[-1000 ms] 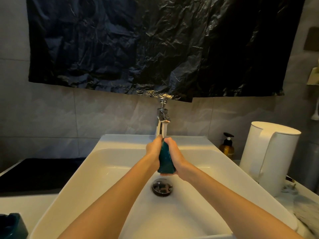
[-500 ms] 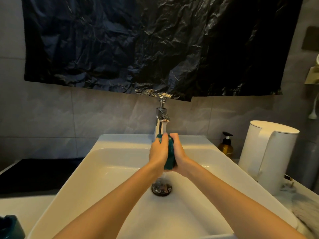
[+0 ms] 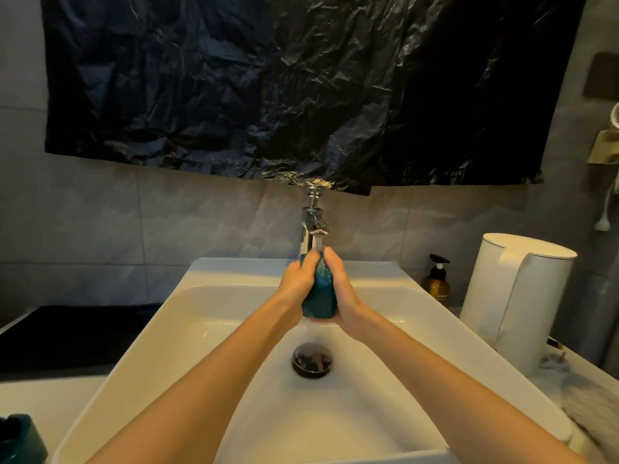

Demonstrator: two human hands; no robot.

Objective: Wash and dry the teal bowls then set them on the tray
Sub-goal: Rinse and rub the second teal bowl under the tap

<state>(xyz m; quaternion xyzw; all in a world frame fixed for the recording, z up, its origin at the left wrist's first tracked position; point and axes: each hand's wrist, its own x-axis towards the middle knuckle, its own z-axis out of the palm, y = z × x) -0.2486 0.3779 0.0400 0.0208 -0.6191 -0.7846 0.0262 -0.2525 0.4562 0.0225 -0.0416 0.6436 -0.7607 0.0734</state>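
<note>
Now both arms extended; left hand (image 3: pixel 299 279) and right hand (image 3: pixel 341 284) fingers curled, clasping teal bowl (image 3: pixel 321 296) under faucet (image 3: pixel 313 229).

Grey tiled wall (image 3: pixel 100 229), black plastic sheet (image 3: pixel 268 88), dim light.

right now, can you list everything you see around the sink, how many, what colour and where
teal bowl: one, teal, held under the tap, over the sink
second teal bowl: one, teal, bottom left corner, partly cut off
sink: one, white, centre
tap: one, chrome, behind the sink, water running
drain plug: one, dark, sink bottom
plastic sheet: one, black, on the wall above the tap
pump bottle: one, amber, black pump, right of the sink
kettle: one, white, right of the bottle
dark surface: one, black, left of the sink
left hand: one, grips the bowl's left side
right hand: one, grips its right side
</note>
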